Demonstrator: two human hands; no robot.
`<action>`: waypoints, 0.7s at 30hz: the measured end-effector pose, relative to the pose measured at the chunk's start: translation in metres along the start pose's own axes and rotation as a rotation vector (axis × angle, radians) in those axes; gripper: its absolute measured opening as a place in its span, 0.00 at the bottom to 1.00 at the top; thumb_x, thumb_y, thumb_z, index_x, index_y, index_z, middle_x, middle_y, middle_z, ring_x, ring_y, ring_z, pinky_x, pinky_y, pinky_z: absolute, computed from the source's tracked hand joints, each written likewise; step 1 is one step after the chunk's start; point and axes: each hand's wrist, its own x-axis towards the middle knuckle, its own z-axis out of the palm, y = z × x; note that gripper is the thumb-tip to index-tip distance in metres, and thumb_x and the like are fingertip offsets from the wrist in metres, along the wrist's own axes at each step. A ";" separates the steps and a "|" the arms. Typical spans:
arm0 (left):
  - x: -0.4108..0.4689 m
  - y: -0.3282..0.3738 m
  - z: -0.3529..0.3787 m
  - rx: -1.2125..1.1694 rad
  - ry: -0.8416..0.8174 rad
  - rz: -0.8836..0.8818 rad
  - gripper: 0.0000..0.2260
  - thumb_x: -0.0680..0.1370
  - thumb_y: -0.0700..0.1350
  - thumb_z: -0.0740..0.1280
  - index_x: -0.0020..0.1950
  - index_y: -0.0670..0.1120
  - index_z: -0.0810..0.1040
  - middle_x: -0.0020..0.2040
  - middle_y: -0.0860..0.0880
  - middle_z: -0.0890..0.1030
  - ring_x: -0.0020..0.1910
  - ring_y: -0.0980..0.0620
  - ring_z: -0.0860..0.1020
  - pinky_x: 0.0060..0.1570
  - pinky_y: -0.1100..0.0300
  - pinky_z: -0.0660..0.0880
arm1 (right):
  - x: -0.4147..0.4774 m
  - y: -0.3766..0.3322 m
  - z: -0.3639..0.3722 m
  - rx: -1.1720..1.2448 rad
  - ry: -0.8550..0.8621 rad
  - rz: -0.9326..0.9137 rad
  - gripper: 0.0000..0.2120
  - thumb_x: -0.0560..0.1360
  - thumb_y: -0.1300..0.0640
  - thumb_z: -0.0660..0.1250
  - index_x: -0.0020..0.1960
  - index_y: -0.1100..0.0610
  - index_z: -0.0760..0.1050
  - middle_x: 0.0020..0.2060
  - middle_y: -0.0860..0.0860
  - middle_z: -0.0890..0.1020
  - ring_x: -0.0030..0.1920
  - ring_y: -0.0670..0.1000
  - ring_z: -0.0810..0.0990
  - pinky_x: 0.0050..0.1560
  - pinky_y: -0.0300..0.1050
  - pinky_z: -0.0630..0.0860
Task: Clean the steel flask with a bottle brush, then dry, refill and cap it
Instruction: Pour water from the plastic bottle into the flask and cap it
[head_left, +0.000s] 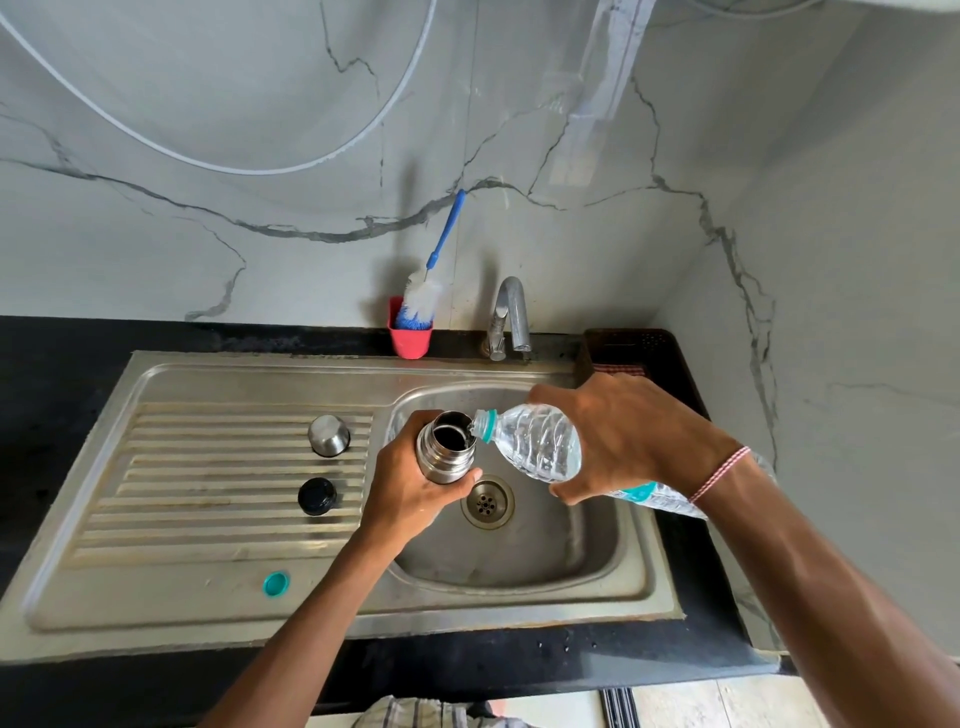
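My left hand (410, 488) grips the open steel flask (445, 446) upright over the sink basin (571, 551). My right hand (623, 436) holds a clear plastic water bottle (535, 441) tilted with its neck at the flask's mouth; water runs into the flask. On the ribbed drainboard (208, 499) stand the steel cup lid (329, 435) and the black inner stopper (317, 496). A teal bottle cap (275, 583) lies near the drainboard's front edge. The blue-handled bottle brush (431, 280) stands in a red holder (410, 332) against the wall.
A chrome tap (511, 317) rises behind the basin. The drain (487, 502) sits just below the flask. A dark basket with a checked cloth (628, 358) stands at the back right. Black countertop (62, 374) surrounds the sink; marble wall behind.
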 end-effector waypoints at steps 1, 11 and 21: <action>0.000 0.000 0.000 -0.001 -0.004 0.002 0.28 0.65 0.39 0.85 0.60 0.52 0.77 0.50 0.55 0.85 0.49 0.58 0.83 0.50 0.71 0.74 | 0.000 0.000 -0.001 -0.002 0.002 -0.001 0.43 0.60 0.28 0.72 0.69 0.39 0.58 0.50 0.49 0.84 0.50 0.54 0.82 0.52 0.53 0.81; -0.001 -0.001 0.000 -0.012 -0.019 -0.001 0.28 0.65 0.40 0.85 0.61 0.50 0.77 0.51 0.54 0.85 0.50 0.53 0.84 0.52 0.67 0.76 | 0.001 -0.004 -0.006 -0.025 0.004 0.006 0.43 0.60 0.28 0.72 0.68 0.40 0.59 0.50 0.49 0.84 0.50 0.55 0.83 0.51 0.53 0.82; -0.001 0.001 -0.001 -0.017 -0.020 0.004 0.29 0.65 0.40 0.85 0.61 0.51 0.77 0.51 0.54 0.85 0.51 0.55 0.84 0.52 0.67 0.76 | -0.001 -0.005 -0.009 -0.026 -0.003 0.001 0.44 0.62 0.28 0.74 0.72 0.41 0.60 0.52 0.49 0.84 0.52 0.53 0.83 0.54 0.50 0.80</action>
